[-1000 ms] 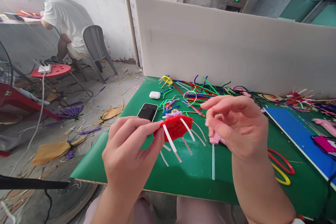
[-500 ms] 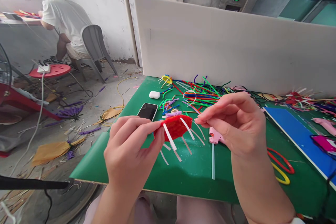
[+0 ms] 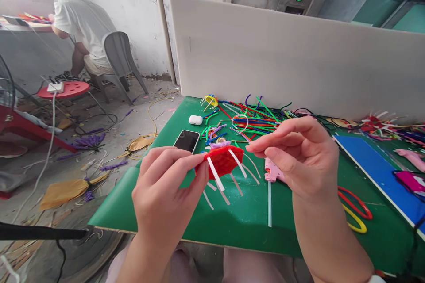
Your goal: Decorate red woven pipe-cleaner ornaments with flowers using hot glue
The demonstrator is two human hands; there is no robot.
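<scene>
My left hand (image 3: 166, 185) pinches the left edge of a red fuzzy craft piece (image 3: 223, 164), apparently made of pipe cleaners. Several thin white strips (image 3: 215, 174) stick out below it, and a purple fuzzy bit (image 3: 220, 143) shows at its top. To the right of the piece, my right hand (image 3: 302, 159) hovers with a gap between thumb and fingertips and nothing visible in it. Partly hidden behind that hand lies a pink glue gun (image 3: 272, 171), its clear glue stick (image 3: 269, 205) pointing toward me.
On the green table (image 3: 239, 230) lie a phone (image 3: 187, 141), a white earphone case (image 3: 195, 120), a heap of coloured pipe cleaners (image 3: 259, 121) and a yellow craft piece (image 3: 210, 101). A blue board (image 3: 375, 168) lies right. A white panel (image 3: 282, 62) stands behind. Another person (image 3: 86, 26) sits far left.
My right thumb has moved slightly away from the fingertips, widening the gap. My left hand and the red piece have barely moved.
</scene>
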